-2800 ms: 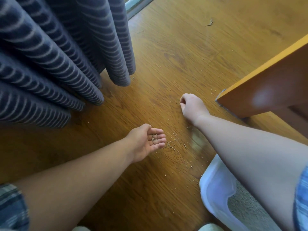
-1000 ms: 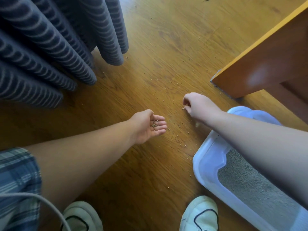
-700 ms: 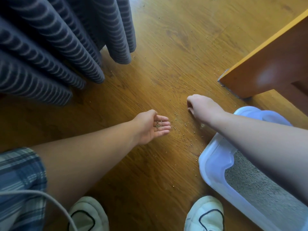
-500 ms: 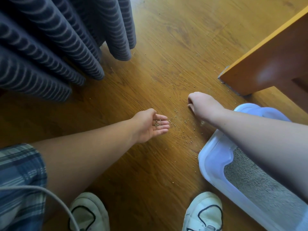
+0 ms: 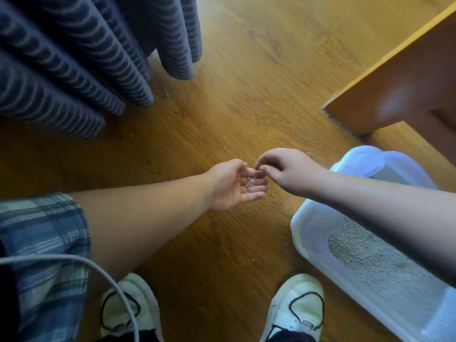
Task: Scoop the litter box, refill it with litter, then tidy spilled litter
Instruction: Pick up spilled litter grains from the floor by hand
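The left hand (image 5: 234, 186) lies palm up, fingers (image 5: 257, 193) relaxed wide, carrying litter grains (image 5: 249, 184). The right hand (image 5: 290, 171) pinches narrow just above it, perhaps on more grains.

No legible text anywhere.

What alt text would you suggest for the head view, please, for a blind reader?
A person's right hand, fingertips curled, meets the upturned left hand, which holds a few litter granules, above a wooden floor dotted with spilled litter. A white litter box sits at right.
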Demonstrator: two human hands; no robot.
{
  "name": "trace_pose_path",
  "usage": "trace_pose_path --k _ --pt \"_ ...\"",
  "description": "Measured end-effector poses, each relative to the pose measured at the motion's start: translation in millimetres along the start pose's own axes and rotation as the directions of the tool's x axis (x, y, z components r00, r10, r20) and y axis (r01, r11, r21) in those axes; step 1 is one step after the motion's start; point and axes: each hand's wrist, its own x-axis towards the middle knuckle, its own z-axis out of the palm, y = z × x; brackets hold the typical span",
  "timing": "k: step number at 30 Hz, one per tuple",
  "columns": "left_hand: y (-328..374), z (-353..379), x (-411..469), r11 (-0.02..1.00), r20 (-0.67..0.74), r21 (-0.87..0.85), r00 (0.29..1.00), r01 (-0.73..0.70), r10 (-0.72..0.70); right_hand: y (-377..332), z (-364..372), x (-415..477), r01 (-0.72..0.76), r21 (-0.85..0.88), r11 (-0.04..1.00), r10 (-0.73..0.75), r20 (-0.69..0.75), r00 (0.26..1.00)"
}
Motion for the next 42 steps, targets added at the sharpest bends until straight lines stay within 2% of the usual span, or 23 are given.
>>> trace_pose_path --k 2,3,5,7,11,16,26,34,36,38,40,42 --pt "-5.2 1.3 1.0 0.997 -0.046 0.075 0.999 -0.006 0.01 17.9 -3.8 3.3 -0.113 -0.095 0.989 0.104 -0.094 0.99" --pt "-8.0 1.2 1.1 0.994 -0.082 0.105 0.996 -0.012 0.021 25.3 -4.7 5.7 -0.16 -0.203 0.966 0.146 -0.081 0.986" --pt "-12.7 -1.4 1.6 0.989 -0.158 0.149 0.987 -0.009 0.032 32.9 0.8 9.7 -0.162 -0.425 0.89 0.195 0.035 0.98" --pt "-16.6 -5.1 1.9 0.982 -0.202 0.189 0.979 0.017 0.022 32.6 10.3 9.4 -0.107 -0.549 0.829 0.191 0.098 0.977" --pt "-15.4 -12.8 -1.1 0.966 -0.229 0.254 0.973 0.04 0.02 23.1 18.2 13.9 -0.074 -0.652 0.754 0.194 0.114 0.974" --pt "-13.8 -17.5 -2.7 0.967 -0.227 0.253 0.974 0.032 0.027 19.6 23.2 19.3 -0.118 -0.685 0.719 0.271 0.12 0.955" --pt "-13.1 -23.2 -4.8 0.967 -0.23 0.253 0.973 0.033 0.027 19.6 30.8 22.5 -0.25 -0.65 0.718 0.351 0.028 0.936" --pt "-11.5 -21.3 -6.8 0.97 -0.225 0.242 0.974 0.022 0.034 18.9 23.5 24.3 -0.293 -0.549 0.782 0.396 0.076 0.915" --pt "-12.0 -21.4 -7.3 0.971 -0.217 0.238 0.976 0.021 0.032 14.7 21.4 21.9 -0.27 -0.464 0.843 0.337 0.065 0.939" --pt "-12.0 -20.6 -7.5 0.974 -0.206 0.228 0.978 0.012 0.036 3.4 19.8 15.0 -0.188 -0.272 0.944 0.215 0.072 0.974" --pt "-12.2 -20.7 -8.7 0.981 -0.175 0.193 0.984 -0.001 0.035 -14.2 17.2 4.1 -0.064 -0.095 0.993 0.078 0.156 0.985" --pt "-13.1 -21.3 -9.6 0.99 -0.127 0.144 0.992 0.001 0.018 -26.0 17.5 -5.2 0.001 -0.057 0.998 0.015 0.272 0.962"
